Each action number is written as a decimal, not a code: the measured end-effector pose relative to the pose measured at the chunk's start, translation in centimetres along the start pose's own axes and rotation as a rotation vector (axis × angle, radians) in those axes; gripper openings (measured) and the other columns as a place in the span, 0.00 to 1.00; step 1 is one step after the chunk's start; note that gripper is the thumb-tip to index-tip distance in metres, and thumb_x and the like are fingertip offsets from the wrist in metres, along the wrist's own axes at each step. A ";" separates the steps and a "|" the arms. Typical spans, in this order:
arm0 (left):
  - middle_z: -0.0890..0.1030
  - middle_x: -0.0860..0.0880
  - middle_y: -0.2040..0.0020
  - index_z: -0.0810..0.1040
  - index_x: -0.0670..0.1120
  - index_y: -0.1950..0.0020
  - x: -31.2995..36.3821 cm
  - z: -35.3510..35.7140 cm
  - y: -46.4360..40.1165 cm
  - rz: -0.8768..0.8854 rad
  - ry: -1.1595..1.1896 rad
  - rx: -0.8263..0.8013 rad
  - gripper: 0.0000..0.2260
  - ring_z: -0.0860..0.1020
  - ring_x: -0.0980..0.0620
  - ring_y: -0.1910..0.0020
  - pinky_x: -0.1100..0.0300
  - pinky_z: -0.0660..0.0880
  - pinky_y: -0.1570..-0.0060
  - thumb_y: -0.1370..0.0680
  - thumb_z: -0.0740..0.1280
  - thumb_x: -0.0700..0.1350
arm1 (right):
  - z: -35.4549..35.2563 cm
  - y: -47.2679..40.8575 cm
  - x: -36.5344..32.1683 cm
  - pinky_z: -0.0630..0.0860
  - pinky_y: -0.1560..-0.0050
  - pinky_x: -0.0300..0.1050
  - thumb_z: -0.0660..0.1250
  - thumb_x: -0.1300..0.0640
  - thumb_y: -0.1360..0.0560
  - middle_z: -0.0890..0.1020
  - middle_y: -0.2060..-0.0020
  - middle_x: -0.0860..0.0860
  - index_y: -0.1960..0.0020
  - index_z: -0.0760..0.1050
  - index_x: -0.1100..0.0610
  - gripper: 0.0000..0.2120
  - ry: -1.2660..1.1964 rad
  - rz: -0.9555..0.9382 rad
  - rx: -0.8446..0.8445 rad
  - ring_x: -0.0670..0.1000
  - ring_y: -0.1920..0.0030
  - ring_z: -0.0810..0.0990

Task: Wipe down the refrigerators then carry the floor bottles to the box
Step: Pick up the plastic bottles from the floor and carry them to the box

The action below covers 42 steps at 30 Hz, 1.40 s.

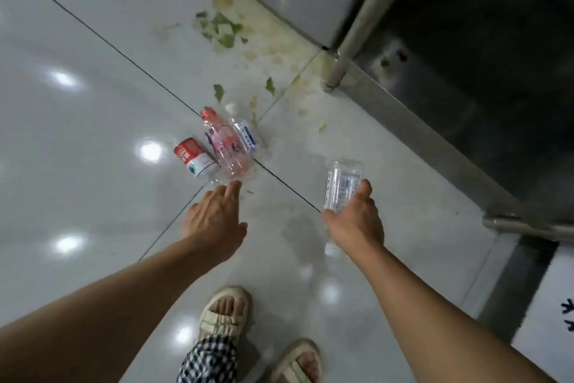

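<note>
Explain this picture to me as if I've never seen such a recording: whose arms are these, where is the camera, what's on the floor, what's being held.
There is no machine here. A person wears one camera on the head, looking down at their own arms and sandalled feet. The right hand grips a clear plastic bottle with a white printed label. The left hand is open, reaching toward three empty bottles lying on the glossy grey tiled floor: a red-labelled clear bottle, a pink-labelled clear bottle with a red cap and a clear bottle with a blue-and-white label. Green leaf scraps lie beyond, near a metal cabinet leg.
</note>
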State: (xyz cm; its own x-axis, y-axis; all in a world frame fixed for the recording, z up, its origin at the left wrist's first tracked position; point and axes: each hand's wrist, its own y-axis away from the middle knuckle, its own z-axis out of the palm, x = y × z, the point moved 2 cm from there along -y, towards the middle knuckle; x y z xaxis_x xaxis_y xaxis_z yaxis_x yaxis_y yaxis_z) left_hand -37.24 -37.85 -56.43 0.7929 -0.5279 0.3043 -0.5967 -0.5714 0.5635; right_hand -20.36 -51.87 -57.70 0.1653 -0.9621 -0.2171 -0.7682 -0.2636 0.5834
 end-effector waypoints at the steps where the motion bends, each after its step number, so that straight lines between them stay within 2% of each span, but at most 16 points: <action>1: 0.72 0.45 0.36 0.57 0.48 0.27 -1.1 -1.3 0.2 -0.031 0.009 0.007 0.30 0.72 0.46 0.40 0.54 0.70 0.47 0.25 0.67 0.50 | -0.3 0.3 -2.0 0.71 0.51 0.49 0.67 0.54 0.29 0.73 0.39 0.59 0.26 0.48 0.57 0.39 0.008 -0.030 -0.005 0.61 0.42 0.74; 7: 0.71 0.43 0.34 0.56 0.47 0.27 -7.5 -5.6 0.5 -0.237 0.110 0.018 0.30 0.70 0.43 0.36 0.50 0.70 0.43 0.24 0.66 0.50 | 0.2 0.4 -11.3 0.68 0.56 0.46 0.68 0.53 0.29 0.74 0.40 0.58 0.28 0.50 0.56 0.37 0.082 -0.206 -0.037 0.61 0.43 0.75; 13: 0.70 0.43 0.33 0.58 0.46 0.28 -10.7 -3.4 -0.9 -0.403 0.217 -0.021 0.28 0.69 0.43 0.34 0.49 0.69 0.39 0.24 0.65 0.50 | 3.8 -2.1 -15.3 0.67 0.56 0.46 0.71 0.50 0.30 0.73 0.40 0.59 0.28 0.50 0.56 0.40 0.194 -0.296 -0.107 0.61 0.43 0.75; 18: 0.71 0.43 0.33 0.58 0.45 0.28 -11.0 0.9 -4.3 -0.510 0.341 -0.010 0.29 0.70 0.43 0.35 0.48 0.69 0.40 0.24 0.66 0.52 | 7.6 -5.5 -16.5 0.69 0.56 0.47 0.70 0.50 0.29 0.73 0.40 0.58 0.29 0.50 0.55 0.39 0.274 -0.389 -0.185 0.60 0.43 0.75; 22: 0.72 0.42 0.34 0.60 0.44 0.30 -11.6 4.6 -8.3 -0.624 0.479 0.014 0.28 0.71 0.42 0.36 0.48 0.70 0.40 0.24 0.66 0.53 | 10.6 -8.1 -16.8 0.71 0.50 0.49 0.70 0.50 0.28 0.73 0.38 0.58 0.26 0.48 0.55 0.41 0.303 -0.467 -0.235 0.60 0.40 0.74; 27: 0.77 0.42 0.42 0.61 0.44 0.35 -12.7 8.5 -13.3 -0.717 0.540 0.075 0.24 0.76 0.42 0.46 0.52 0.70 0.55 0.24 0.65 0.54 | 13.7 -10.9 -16.9 0.70 0.52 0.47 0.69 0.50 0.28 0.73 0.39 0.58 0.26 0.48 0.56 0.40 0.338 -0.555 -0.219 0.60 0.41 0.74; 32: 0.76 0.43 0.43 0.61 0.45 0.37 -14.2 11.1 -17.1 -0.792 0.721 0.168 0.24 0.78 0.43 0.48 0.45 0.76 0.48 0.25 0.66 0.56 | 16.0 -12.8 -17.4 0.73 0.49 0.49 0.69 0.50 0.27 0.72 0.38 0.58 0.25 0.47 0.54 0.41 0.339 -0.620 -0.182 0.58 0.41 0.74; 37: 0.72 0.46 0.48 0.60 0.45 0.34 -15.1 12.7 -20.0 -0.798 0.831 0.235 0.29 0.74 0.48 0.54 0.53 0.73 0.55 0.26 0.66 0.60 | 17.6 -14.0 -17.1 0.75 0.49 0.50 0.70 0.49 0.28 0.73 0.37 0.57 0.25 0.48 0.54 0.41 0.318 -0.667 -0.151 0.58 0.42 0.75; 42: 0.71 0.46 0.49 0.60 0.44 0.34 -14.6 12.9 -20.8 -0.875 0.920 0.285 0.30 0.74 0.47 0.52 0.52 0.73 0.53 0.27 0.69 0.57 | 17.5 -13.9 -16.2 0.72 0.51 0.47 0.70 0.49 0.28 0.73 0.37 0.57 0.25 0.48 0.53 0.41 0.333 -0.674 -0.143 0.58 0.41 0.74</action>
State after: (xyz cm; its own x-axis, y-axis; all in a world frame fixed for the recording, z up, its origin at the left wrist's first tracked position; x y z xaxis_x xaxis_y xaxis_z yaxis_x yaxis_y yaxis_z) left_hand -38.02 -26.38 -82.46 0.6560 0.6421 0.3967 0.2431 -0.6773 0.6944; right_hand -23.24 -31.36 -75.98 0.7648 -0.5545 -0.3281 -0.3513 -0.7857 0.5092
